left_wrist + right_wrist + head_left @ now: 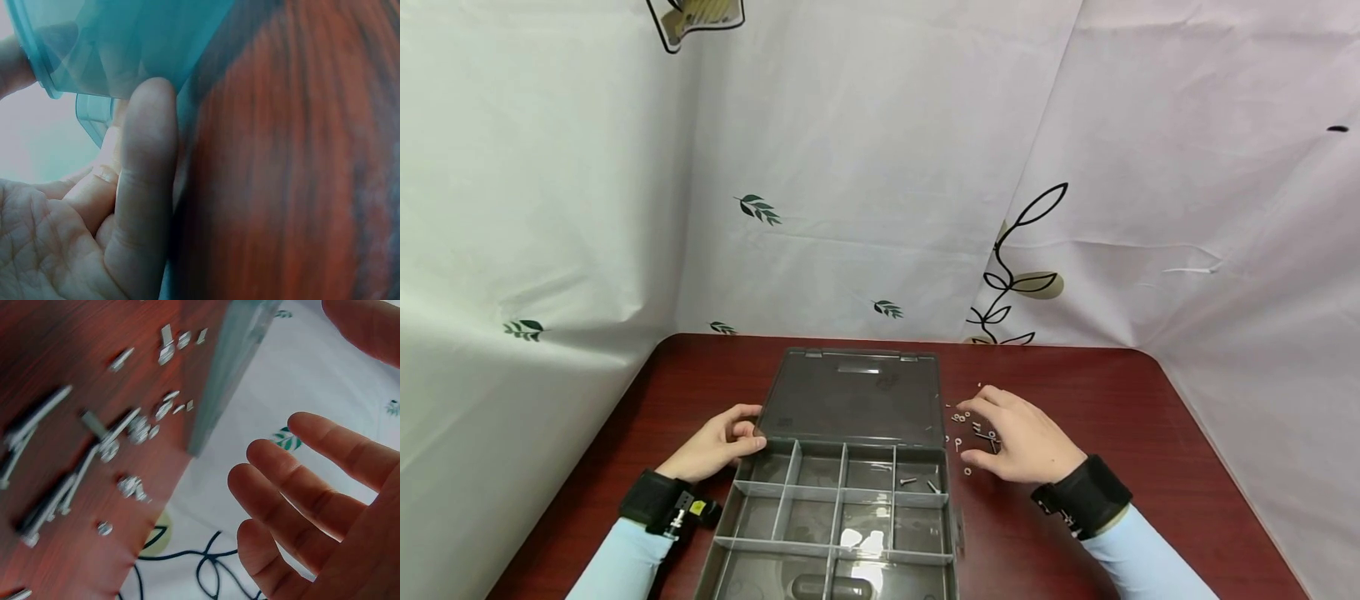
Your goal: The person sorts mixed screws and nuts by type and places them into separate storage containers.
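Observation:
A grey see-through compartment box [805, 546] lies opened out, its lid [857, 396] folded back away from me. My left hand [715, 442] grips the box at its left side near the hinge. In the left wrist view its thumb [147, 181] presses the plastic wall, with other fingers behind. My right hand [1026, 437] hovers right of the box over loose screws [983, 436] and nuts, fingers spread and slightly bent. The right wrist view shows nothing in its fingers [275, 519]. Two screws [908, 481] lie in the box's back right compartment.
The dark red wooden table [1112, 400] carries the box and the scattered hardware. Behind it and on both sides hangs a white cloth [850, 167] with leaf prints. Long bolts [47, 509] lie among the small nuts.

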`<state>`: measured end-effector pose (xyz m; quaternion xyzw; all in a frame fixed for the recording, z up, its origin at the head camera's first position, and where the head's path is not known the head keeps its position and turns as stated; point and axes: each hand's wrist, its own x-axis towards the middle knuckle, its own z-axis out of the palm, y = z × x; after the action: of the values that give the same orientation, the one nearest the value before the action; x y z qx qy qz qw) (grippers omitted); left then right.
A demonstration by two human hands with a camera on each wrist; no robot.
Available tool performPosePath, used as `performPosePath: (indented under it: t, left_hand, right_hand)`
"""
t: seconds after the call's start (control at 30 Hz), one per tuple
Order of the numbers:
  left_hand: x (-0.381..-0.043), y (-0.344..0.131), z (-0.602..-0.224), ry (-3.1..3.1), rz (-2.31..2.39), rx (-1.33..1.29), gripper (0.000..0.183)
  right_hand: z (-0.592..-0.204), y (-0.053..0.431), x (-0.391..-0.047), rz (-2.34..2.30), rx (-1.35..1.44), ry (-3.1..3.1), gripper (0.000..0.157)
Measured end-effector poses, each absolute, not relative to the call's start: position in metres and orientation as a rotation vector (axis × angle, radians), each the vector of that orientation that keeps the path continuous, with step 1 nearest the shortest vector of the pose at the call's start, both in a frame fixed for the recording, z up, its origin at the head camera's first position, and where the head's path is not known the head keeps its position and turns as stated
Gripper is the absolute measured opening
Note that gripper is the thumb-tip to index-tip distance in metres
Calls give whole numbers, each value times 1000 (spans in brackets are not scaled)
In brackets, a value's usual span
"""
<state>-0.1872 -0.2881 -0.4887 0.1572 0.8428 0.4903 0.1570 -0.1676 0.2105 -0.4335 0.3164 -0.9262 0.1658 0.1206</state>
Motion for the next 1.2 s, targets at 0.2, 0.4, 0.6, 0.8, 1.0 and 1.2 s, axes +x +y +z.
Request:
performPosePath:
  t: [0.2,0.4,0.6,0.8,1.0,1.2]
  left_hand:
    - [-188,-289,-489,2413,1400,457,71]
    - [-187,-289,-490,2412,1391,438,73]
    - [-187,-289,-490,2410,1399,436,72]
    - [-187,-288,-489,2410,1399,442,72]
    - [-188,-288,-488,2410,1399,444,72]
    - [-187,-288,-488,2436,1364,411,72]
  right_hand:
    - [-442,223,-173,444,874,-2744,58]
    - [-449,234,-179,421,851,-2755,56]
    - [-456,245,-186,405,826,-2768,48]
    - [-459,255,-189,405,795,-2768,46]
    - [-460,264,-188,372,795,-2779,47]
    - [-461,275,-185,368,807,-2731,41]
